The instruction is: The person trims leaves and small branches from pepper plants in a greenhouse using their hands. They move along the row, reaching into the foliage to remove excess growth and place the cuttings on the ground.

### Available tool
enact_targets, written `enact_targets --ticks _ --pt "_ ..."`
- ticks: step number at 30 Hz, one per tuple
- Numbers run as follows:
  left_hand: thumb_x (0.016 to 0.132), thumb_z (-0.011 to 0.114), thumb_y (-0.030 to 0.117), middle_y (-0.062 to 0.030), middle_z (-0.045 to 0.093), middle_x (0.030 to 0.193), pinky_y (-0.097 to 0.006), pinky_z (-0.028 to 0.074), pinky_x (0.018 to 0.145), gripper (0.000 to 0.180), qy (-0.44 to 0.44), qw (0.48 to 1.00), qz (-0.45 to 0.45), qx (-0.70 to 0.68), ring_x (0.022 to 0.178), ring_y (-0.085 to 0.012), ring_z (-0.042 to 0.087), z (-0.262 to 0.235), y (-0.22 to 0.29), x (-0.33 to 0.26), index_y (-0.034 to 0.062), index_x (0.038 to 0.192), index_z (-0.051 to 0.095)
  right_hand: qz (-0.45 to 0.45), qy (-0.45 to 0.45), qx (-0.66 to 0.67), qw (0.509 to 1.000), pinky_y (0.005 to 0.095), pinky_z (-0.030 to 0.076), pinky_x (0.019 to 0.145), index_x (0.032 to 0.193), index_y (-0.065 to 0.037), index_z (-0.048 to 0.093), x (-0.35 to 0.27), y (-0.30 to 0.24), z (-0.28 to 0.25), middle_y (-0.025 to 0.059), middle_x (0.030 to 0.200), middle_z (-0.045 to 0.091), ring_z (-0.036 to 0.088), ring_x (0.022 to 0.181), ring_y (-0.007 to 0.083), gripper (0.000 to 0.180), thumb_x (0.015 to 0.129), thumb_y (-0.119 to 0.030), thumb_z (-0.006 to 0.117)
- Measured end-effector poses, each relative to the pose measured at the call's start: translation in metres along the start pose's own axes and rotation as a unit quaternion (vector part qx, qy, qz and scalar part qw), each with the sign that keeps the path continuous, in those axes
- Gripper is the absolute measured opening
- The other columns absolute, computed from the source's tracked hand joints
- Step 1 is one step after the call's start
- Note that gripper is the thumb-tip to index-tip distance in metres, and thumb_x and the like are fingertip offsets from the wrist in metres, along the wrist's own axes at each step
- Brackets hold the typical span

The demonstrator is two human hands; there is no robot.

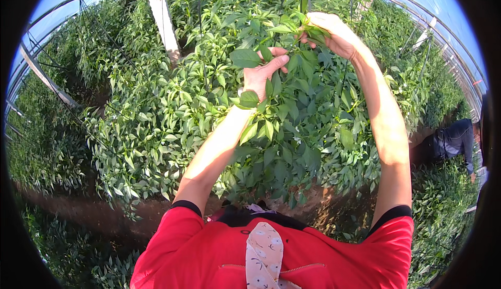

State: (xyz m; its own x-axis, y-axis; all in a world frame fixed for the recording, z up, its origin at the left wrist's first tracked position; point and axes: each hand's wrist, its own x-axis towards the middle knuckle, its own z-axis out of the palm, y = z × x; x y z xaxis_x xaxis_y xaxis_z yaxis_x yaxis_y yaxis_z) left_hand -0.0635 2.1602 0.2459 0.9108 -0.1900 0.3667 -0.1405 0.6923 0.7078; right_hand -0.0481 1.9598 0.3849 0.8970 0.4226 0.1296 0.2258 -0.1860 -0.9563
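Leafy green pepper plants (308,101) with small white flowers stand in front of me. My right hand (334,32) is raised at the top of one plant, its fingers closed around a leafy shoot (284,28). Lower and to the left, my left hand (263,72) reaches in among the same plant's leaves. Its thumb points right and its fingers curl behind the foliage, closed on a part of the plant. Leaves hide the exact spot that the left fingers grip. Both forearms are bare below red sleeves.
Dark strings (199,7) hang down among the plants. A pale post (162,15) rises at the back left, and a slanting one (47,80) stands farther left. Brown soil (104,216) runs between the rows. At the far right, a person in dark clothing (454,140) bends over.
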Motion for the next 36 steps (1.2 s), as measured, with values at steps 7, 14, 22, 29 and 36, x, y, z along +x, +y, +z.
enact_targets --ticks 7,14,22,29,36 --pt "0.090 0.070 0.004 -0.0082 0.066 0.081 -0.029 0.053 0.064 0.017 0.027 0.995 0.010 -0.098 0.071 -0.0168 0.063 0.001 -0.014 0.010 -0.0035 0.105 0.066 0.000 0.064 0.048 0.997 0.0308 0.051 0.082 0.103 -0.001 0.066 0.002 0.015 0.017 0.0102 0.093 0.071 0.064 0.085 0.0166 0.046 0.104 -0.044 0.048" --pt "0.085 0.072 -0.001 -0.0059 0.067 0.078 -0.024 0.047 0.059 0.012 0.049 0.994 0.040 -0.091 0.064 -0.0111 0.059 0.018 -0.011 0.008 -0.0057 0.096 0.069 0.036 0.118 -0.003 0.992 0.0254 0.039 0.060 0.102 -0.002 0.068 -0.007 0.017 0.020 0.0063 0.084 0.068 0.054 0.069 0.0096 0.055 0.106 -0.049 0.039" --pt "0.080 0.078 0.000 -0.0101 0.070 0.084 -0.027 0.050 0.060 0.024 0.017 0.995 -0.012 0.094 0.065 -0.0151 0.064 0.017 -0.004 0.018 -0.0081 0.101 0.070 0.106 0.037 -0.168 0.979 0.0320 0.046 0.056 0.109 -0.002 0.060 -0.022 -0.026 0.042 0.0129 0.073 0.065 0.064 0.064 0.0192 0.053 0.104 -0.050 0.038" --pt "0.083 0.078 0.006 -0.0054 0.073 0.091 -0.026 0.052 0.069 0.028 -0.064 0.985 0.032 0.159 0.078 -0.0107 0.066 -0.006 0.008 0.009 -0.0008 0.109 0.073 0.002 0.114 -0.734 0.670 0.0470 0.055 0.075 0.099 -0.002 0.061 -0.027 -0.053 0.085 0.0219 0.085 0.069 0.069 0.083 0.0393 0.051 0.100 -0.050 0.046" --pt "0.090 0.070 0.006 -0.0101 0.074 0.099 -0.029 0.055 0.085 0.024 0.044 0.976 0.117 0.180 0.088 -0.0140 0.069 -0.091 0.064 -0.065 -0.0002 0.114 0.071 -0.180 0.343 -0.615 0.687 0.0353 0.055 0.070 0.114 -0.001 0.065 -0.081 -0.032 0.116 0.0127 0.105 0.070 0.069 0.079 0.0222 0.034 0.096 -0.030 0.063"
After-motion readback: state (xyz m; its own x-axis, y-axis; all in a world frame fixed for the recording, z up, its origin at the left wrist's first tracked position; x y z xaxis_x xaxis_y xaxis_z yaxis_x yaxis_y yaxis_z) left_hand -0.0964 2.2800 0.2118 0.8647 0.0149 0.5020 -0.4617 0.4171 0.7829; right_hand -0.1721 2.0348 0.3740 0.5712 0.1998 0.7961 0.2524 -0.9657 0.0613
